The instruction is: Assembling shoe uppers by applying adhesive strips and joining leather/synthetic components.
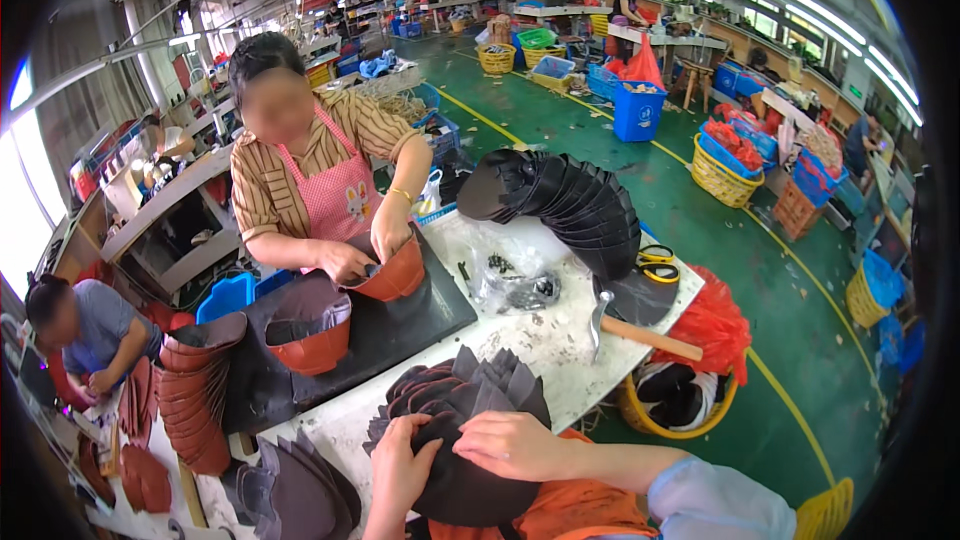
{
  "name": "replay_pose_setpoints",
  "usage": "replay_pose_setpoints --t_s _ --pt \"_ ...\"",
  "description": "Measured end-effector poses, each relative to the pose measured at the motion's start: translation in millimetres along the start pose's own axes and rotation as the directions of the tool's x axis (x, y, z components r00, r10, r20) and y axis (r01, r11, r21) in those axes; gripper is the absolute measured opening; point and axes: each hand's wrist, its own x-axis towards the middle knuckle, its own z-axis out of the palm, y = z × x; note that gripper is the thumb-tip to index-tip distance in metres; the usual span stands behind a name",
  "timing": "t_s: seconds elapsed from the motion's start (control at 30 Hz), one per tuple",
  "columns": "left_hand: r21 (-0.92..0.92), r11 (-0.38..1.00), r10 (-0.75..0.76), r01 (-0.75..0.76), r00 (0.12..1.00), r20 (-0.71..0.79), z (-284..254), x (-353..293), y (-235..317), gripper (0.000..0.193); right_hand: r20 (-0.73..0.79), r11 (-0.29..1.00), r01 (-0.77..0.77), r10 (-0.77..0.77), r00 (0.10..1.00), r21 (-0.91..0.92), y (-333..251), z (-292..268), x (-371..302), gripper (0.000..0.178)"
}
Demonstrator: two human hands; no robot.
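Observation:
In front of me, at the near edge of the white table, my left hand (403, 460) grips the left rim of a dark shoe upper (470, 495) with its fingers bent. On the same piece, my right hand (515, 443) pinches the upper edge, fingers together and thumb partly hidden. Just beyond both hands lies a fanned pile of dark brown and black shoe uppers (450, 385). Left of my left hand is another bundle of dark uppers (295, 490). A hammer (650, 338) with a wooden handle rests on the table's right side.
Across the table (560, 385), a co-worker in a pink checked apron (340, 175) handles a reddish-brown upper (395, 275). Nested black uppers (570, 205), yellow-handled scissors (657, 263) and a clear plastic bag (515, 285) lie beyond. A yellow basket (640, 418) stands at the right.

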Motion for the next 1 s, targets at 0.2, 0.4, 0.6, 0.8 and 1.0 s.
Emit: replay_pose_setpoints --t_s 0.2,0.4,0.6,0.8,1.0 --pt "0.001 1.0 -0.003 0.003 1.0 -0.016 -0.4 5.6 0.9 0.038 -0.017 0.999 -0.028 0.029 0.999 0.037 4.7 -1.9 5.4 0.01" --pt "0.043 0.999 0.011 -0.011 1.0 0.0 -0.3 5.9 0.6 0.033 -0.042 0.999 -0.038 0.039 0.998 0.02 6.1 -0.9 7.4 0.009" --pt "0.08 0.996 -0.049 0.042 0.995 0.085 -9.1 -2.2 9.1 0.035 -0.002 0.973 -0.151 0.154 0.988 0.177 5.9 -12.6 12.7 0.011" --pt "0.145 0.983 0.081 -0.116 0.971 0.227 -14.2 -14.3 7.6 0.035 -0.073 0.99 -0.064 0.074 0.995 0.128 17.6 3.8 22.5 0.013" --pt "0.132 0.983 0.096 -0.13 0.967 0.238 -14.3 -11.6 5.3 0.033 0.069 0.998 -0.05 0.052 0.996 -0.024 22.1 5.5 24.5 0.014"
